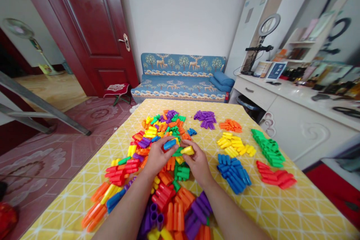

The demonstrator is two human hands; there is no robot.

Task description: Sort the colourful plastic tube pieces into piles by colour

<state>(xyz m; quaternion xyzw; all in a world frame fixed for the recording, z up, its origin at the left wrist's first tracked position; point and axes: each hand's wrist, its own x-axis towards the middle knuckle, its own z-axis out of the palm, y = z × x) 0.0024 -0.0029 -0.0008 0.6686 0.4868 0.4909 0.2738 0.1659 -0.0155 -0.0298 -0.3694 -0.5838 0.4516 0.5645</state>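
My left hand (158, 154) is closed on a blue bullet-shaped building block (170, 144), held between thumb and fingers. Close beside it, my right hand (200, 164) pinches a yellow bullet-shaped building block (187, 150). Both hands are over a large mixed heap of similar blocks in red, orange, purple, green, yellow and blue, where red blocks (163, 197) and purple blocks (198, 210) lie near my forearms. Right of my hands are single-colour groups: blue blocks (233, 172), yellow blocks (234, 144), red blocks (275, 175), green blocks (267, 148), orange blocks (230, 125) and purple blocks (205, 119).
A yellow patterned cloth (112, 153) covers the table. Beyond it stands a blue sofa (180, 82) against the wall. On the right is a white dressing table (303, 112) with a ring light (269, 25). A red door (84, 18) and small stool (116, 90) are on the left.
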